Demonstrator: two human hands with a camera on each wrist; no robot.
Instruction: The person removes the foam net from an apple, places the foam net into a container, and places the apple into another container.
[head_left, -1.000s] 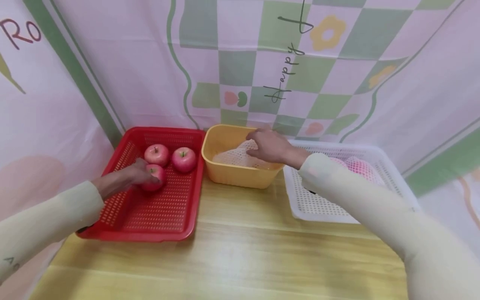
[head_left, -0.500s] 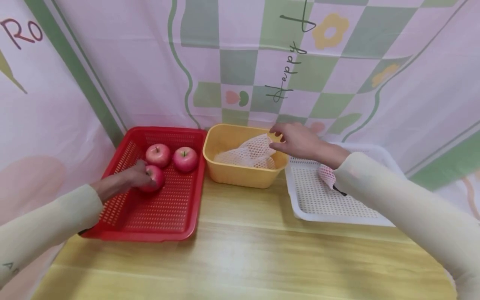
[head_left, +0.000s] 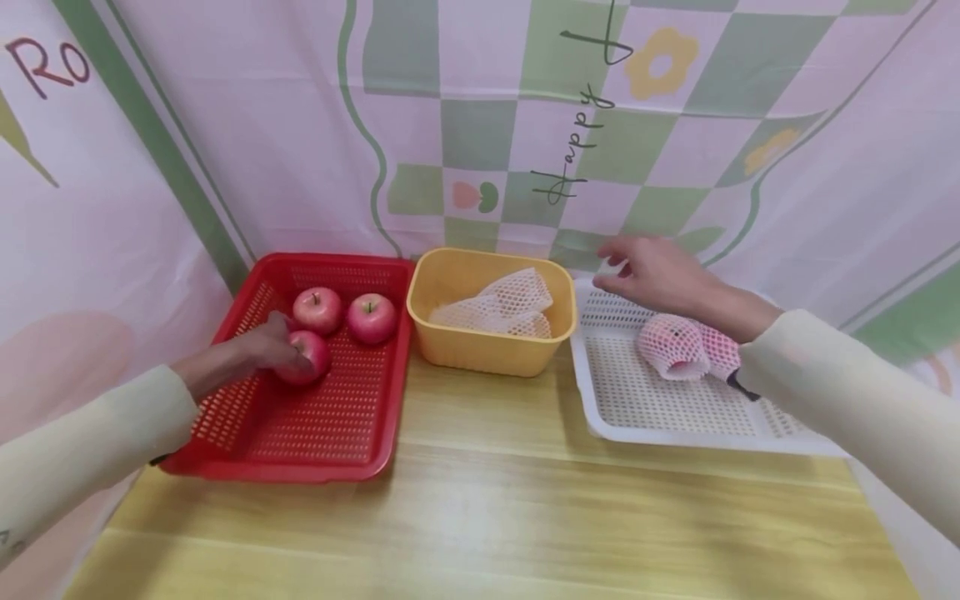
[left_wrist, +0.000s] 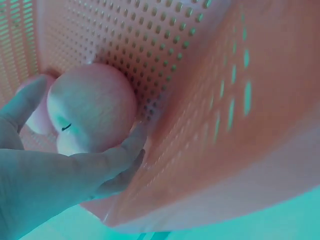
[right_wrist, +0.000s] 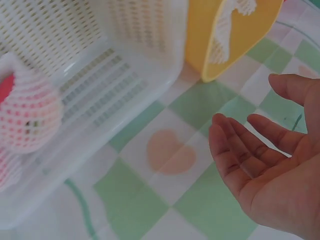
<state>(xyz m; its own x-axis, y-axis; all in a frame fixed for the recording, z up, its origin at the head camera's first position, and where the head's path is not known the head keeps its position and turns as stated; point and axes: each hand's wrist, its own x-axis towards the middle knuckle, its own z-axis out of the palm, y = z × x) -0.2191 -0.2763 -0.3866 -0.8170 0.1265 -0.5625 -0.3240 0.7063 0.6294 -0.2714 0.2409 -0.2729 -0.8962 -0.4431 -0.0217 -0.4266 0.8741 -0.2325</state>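
My left hand (head_left: 276, 346) curls over the nearest red apple (head_left: 312, 357) in the red basket (head_left: 375, 454). In the left wrist view, thumb and fingers lie on either side of an apple (left_wrist: 100, 102). Two more apples, one at the back (head_left: 317, 310) and one to the right (head_left: 372, 318), sit close behind it. My right hand (head_left: 660, 273) hovers over the back of the white basket (head_left: 592, 417), fingers loosely bent and holding nothing. Beneath it lie two apples in foam nets, one whitish-pink (head_left: 672, 346) and one partly hidden by the arm (head_left: 720, 354).
Between the baskets stands a yellow bin (head_left: 487, 354) with white foam nets (head_left: 502, 307) inside. All three containers sit on a wooden table (head_left: 480, 517), against a patterned cloth (head_left: 480, 133) behind. A dark strap (head_left: 742, 386) shows at the right cuff.
My right hand has moved right, from above the yellow bin to over the white basket, uncovering the bin's nets and the netted apples. My left hand stays at the nearest apple.
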